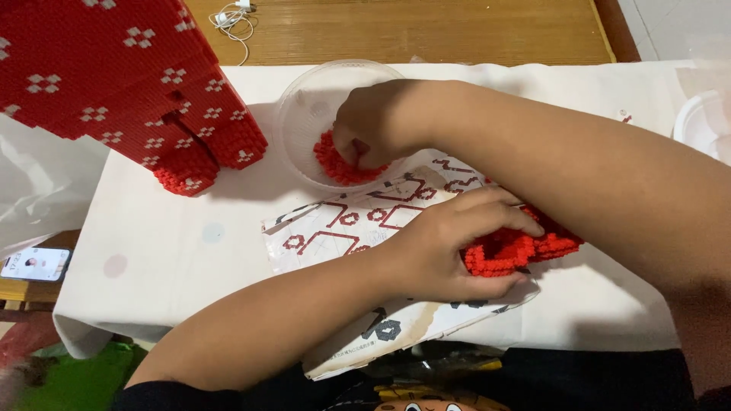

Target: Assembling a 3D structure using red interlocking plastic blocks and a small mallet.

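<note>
Pinching loose red micro-bricks (pixel 339 164) in the clear bowl (pixel 304 99), right hand (pixel 373 125) closed; left hand (pixel 442 247) grips the red brick section (pixel 518 247) — light, stiff, probably crumbly, so hold its sides.

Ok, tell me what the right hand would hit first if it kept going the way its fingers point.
The right hand points down into the clear bowl; its fingertips already sit at the red bricks there, so it would likely meet those first, then the bowl's bottom.

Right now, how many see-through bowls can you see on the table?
2. One clear bowl sits mid-table, holding small red bricks, with the right hand reaching in. A second bowl peeks in at the right edge. Others may lie out of view.
</note>
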